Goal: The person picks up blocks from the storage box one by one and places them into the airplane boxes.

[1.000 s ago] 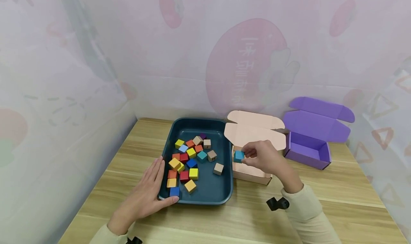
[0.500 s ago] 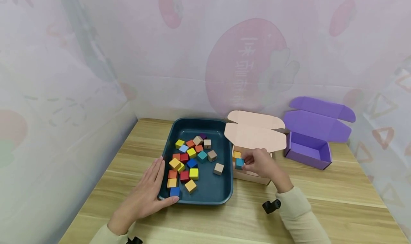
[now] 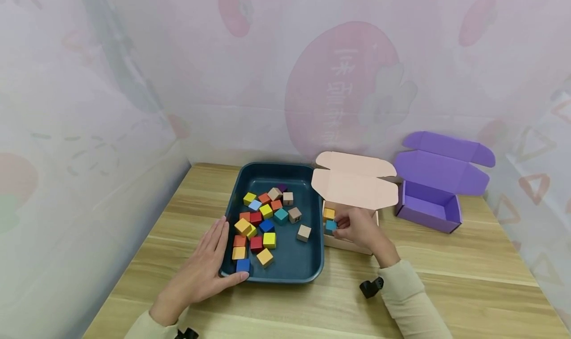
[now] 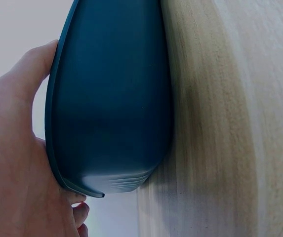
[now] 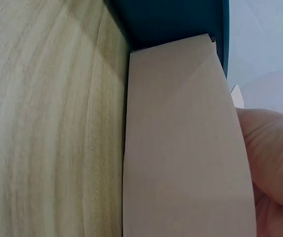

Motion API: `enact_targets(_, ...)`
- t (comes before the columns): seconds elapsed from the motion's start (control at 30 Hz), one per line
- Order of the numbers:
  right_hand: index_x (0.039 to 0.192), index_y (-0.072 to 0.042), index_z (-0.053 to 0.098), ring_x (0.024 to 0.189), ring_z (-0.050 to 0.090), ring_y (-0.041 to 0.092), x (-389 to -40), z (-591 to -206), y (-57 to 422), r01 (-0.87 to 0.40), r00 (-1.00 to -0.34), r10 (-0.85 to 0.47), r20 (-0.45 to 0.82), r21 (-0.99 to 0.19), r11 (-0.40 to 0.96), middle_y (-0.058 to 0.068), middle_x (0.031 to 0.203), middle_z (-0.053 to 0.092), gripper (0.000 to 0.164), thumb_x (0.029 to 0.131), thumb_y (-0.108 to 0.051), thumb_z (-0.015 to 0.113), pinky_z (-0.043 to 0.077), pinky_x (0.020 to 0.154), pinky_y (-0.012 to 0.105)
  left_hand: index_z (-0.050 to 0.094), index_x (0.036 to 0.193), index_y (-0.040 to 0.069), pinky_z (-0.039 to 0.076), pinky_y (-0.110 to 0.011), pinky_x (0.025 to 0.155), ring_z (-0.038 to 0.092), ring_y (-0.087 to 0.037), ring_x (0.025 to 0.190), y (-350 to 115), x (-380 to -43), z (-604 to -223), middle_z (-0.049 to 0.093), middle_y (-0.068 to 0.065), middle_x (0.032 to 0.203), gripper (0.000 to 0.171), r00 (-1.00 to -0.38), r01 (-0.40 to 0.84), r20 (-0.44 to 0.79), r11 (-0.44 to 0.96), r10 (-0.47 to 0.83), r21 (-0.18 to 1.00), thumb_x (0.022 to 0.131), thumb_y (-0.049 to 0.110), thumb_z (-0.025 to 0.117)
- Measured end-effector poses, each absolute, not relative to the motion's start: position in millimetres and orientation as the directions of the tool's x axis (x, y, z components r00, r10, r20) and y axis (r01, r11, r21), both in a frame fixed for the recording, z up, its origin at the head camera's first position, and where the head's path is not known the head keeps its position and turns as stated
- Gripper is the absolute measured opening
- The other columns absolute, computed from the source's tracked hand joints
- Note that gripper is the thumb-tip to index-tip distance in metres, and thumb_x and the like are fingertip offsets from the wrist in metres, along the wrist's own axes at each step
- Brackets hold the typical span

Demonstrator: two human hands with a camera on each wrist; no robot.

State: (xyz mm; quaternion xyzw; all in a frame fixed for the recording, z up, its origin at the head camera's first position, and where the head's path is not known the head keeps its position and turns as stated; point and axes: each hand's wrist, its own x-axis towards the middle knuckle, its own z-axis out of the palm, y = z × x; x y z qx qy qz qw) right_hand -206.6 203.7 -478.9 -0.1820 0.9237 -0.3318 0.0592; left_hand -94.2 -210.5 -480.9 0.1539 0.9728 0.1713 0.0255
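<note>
My right hand [image 3: 359,228] reaches down into the open peach cardboard box [image 3: 350,244], thumb and fingertips pinching a teal wooden cube [image 3: 330,226]. Just behind that cube, an orange-yellow cube [image 3: 328,214] sits in the same box. The right wrist view shows the outside of the box wall [image 5: 181,143] with part of the hand [image 5: 274,153] beyond its top edge. My left hand [image 3: 200,264] rests with straight fingers along the left rim of a dark teal tray [image 3: 299,274], its thumb at the front left corner. In the left wrist view the hand [image 4: 18,138] lies against the rim.
Several loose cubes lie in the tray, among them a red cube [image 3: 256,244], a blue cube [image 3: 243,265] and a plain wood cube [image 3: 304,233]. A purple box [image 3: 428,215] stands open at the right. The peach box's lid [image 3: 354,185] leans back, overlapping the tray's edge.
My right hand has moved down and slightly left into the peach box with the teal cube, uncovering the orange-yellow cube. The left hand has stayed on the tray.
</note>
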Motion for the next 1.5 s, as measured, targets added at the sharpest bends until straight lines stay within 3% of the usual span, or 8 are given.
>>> enact_targets(0.23, 0.102, -0.002, 0.081, 0.081, 0.076, 0.014, -206, -482, 200, -0.227, -0.965, -0.26, 0.038, -0.62, 0.751, 0.006, 0.092, 0.081, 0.025, 0.082, -0.013, 0.091, 0.065, 0.082, 0.039, 0.014, 0.169, 0.001, 0.023, -0.067, 0.129, 0.014, -0.042, 0.164, -210, -93, -479, 0.007, -0.018, 0.179, 0.122, -0.952, 0.29, 0.006, 0.895, 0.306, 0.339, 0.088, 0.079, 0.063)
enact_targets(0.3, 0.099, -0.005, 0.083, 0.079, 0.076, 0.012, -206, -483, 199, -0.22, -0.97, -0.239, 0.05, -0.596, 0.772, 0.003, 0.088, 0.081, 0.023, 0.082, -0.017, 0.092, 0.061, 0.09, 0.043, 0.014, 0.169, 0.001, 0.022, -0.068, 0.129, 0.014, -0.043, 0.164, -210, -93, -479, 0.007, -0.018, 0.179, 0.123, -0.952, 0.289, 0.008, 0.895, 0.305, 0.34, 0.088, 0.079, 0.063)
enact_targets(0.37, 0.094, -0.008, 0.083, 0.078, 0.074, 0.01, -206, -483, 197, -0.224, -0.971, -0.233, 0.061, -0.578, 0.785, 0.0, 0.084, 0.08, 0.019, 0.081, -0.019, 0.092, 0.057, 0.089, 0.045, 0.013, 0.169, 0.002, 0.021, -0.067, 0.13, 0.014, -0.042, 0.164, -210, -94, -479, 0.006, -0.017, 0.179, 0.123, -0.954, 0.283, 0.0, 0.897, 0.301, 0.341, 0.088, 0.079, 0.063)
enact_targets(0.53, 0.083, -0.012, 0.081, 0.073, 0.069, 0.008, -206, -483, 193, -0.254, -0.962, -0.261, 0.075, -0.588, 0.768, -0.002, 0.079, 0.077, 0.01, 0.083, -0.015, 0.09, 0.058, 0.076, 0.035, 0.013, 0.169, 0.003, 0.021, -0.067, 0.13, 0.013, -0.042, 0.164, -210, -94, -479, 0.006, -0.017, 0.179, 0.123, -0.954, 0.278, -0.008, 0.897, 0.299, 0.343, 0.087, 0.08, 0.063)
enact_targets(0.83, 0.081, -0.013, 0.079, 0.071, 0.067, 0.008, -204, -479, 191, -0.239, -0.963, -0.266, 0.044, -0.597, 0.766, -0.003, 0.076, 0.075, 0.011, 0.085, -0.015, 0.089, 0.054, 0.074, 0.032, 0.013, 0.169, 0.003, 0.021, -0.067, 0.13, 0.013, -0.042, 0.164, -210, -93, -480, 0.005, -0.016, 0.179, 0.123, -0.955, 0.278, -0.005, 0.895, 0.298, 0.35, 0.087, 0.08, 0.062)
enact_targets(0.93, 0.084, -0.011, 0.08, 0.073, 0.067, 0.01, -203, -472, 192, -0.238, -0.965, -0.258, 0.046, -0.564, 0.791, -0.002, 0.078, 0.076, 0.012, 0.085, -0.019, 0.09, 0.052, 0.075, 0.034, 0.013, 0.169, 0.003, 0.022, -0.066, 0.13, 0.013, -0.041, 0.165, -210, -93, -480, 0.006, -0.016, 0.179, 0.123, -0.954, 0.281, 0.001, 0.895, 0.3, 0.346, 0.087, 0.08, 0.062)
enact_targets(1.23, 0.105, 0.002, 0.08, 0.081, 0.073, 0.014, -194, -427, 182, -0.283, -0.95, -0.305, 0.062, -0.58, 0.764, 0.006, 0.091, 0.08, 0.025, 0.088, -0.015, 0.086, 0.065, 0.078, 0.036, 0.014, 0.169, 0.002, 0.023, -0.067, 0.129, 0.014, -0.042, 0.164, -210, -93, -479, 0.007, -0.017, 0.179, 0.123, -0.954, 0.283, 0.007, 0.895, 0.299, 0.345, 0.088, 0.08, 0.062)
enact_targets(1.5, 0.109, 0.0, 0.079, 0.087, 0.075, 0.016, -184, -402, 155, -0.383, -0.898, -0.438, 0.049, -0.578, 0.721, 0.01, 0.1, 0.08, 0.027, 0.089, -0.018, 0.086, 0.066, 0.081, 0.034, 0.013, 0.169, 0.002, 0.022, -0.067, 0.13, 0.014, -0.042, 0.164, -210, -93, -478, 0.006, -0.017, 0.179, 0.123, -0.954, 0.282, 0.002, 0.895, 0.3, 0.345, 0.088, 0.081, 0.061)
